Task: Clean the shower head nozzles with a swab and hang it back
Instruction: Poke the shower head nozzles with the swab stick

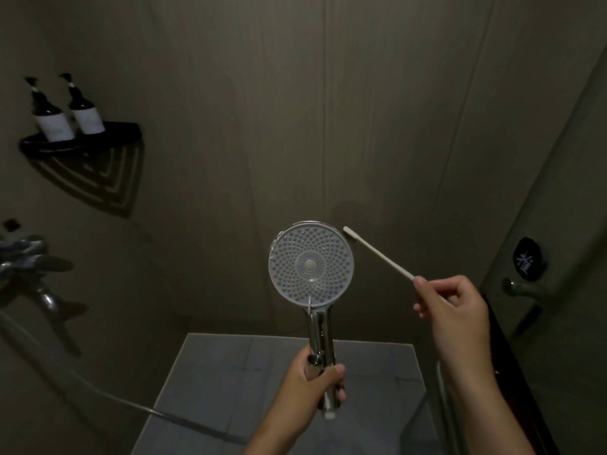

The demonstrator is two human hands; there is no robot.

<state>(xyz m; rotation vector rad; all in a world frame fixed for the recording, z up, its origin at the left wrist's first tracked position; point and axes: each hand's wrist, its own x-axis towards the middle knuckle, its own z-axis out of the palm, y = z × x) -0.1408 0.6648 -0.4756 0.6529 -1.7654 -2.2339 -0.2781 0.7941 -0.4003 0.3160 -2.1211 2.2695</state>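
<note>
Dim grey-brown shower walls [262, 110] close in on three sides, with pale grey floor tiles [230, 372] showing below. Held upright in the middle of the view is the round chrome shower head [310, 264], its white nozzle face turned toward the camera. The left hand [315, 385] grips the lower part of its shiny handle, fingers and thumb wrapped round it. A flexible metal hose [115, 399] trails away to the left from below that hand.

The right hand [453, 307] is to the right of the head and a little lower than its face. It pinches the near end of a long white swab [377, 252] between thumb and fingertips. The stick slants up and left, and its padded tip sits at the upper right rim of the head; whether it touches the rim is hard to judge in this light.

On the left wall a black corner shelf [124, 131] carries two dark pump bottles with white labels [52, 116], side by side. Below it stands a chrome mixer tap [29, 257]. At the right edge a metal door handle [522, 289] shows under a dark oval tag [528, 261].
</note>
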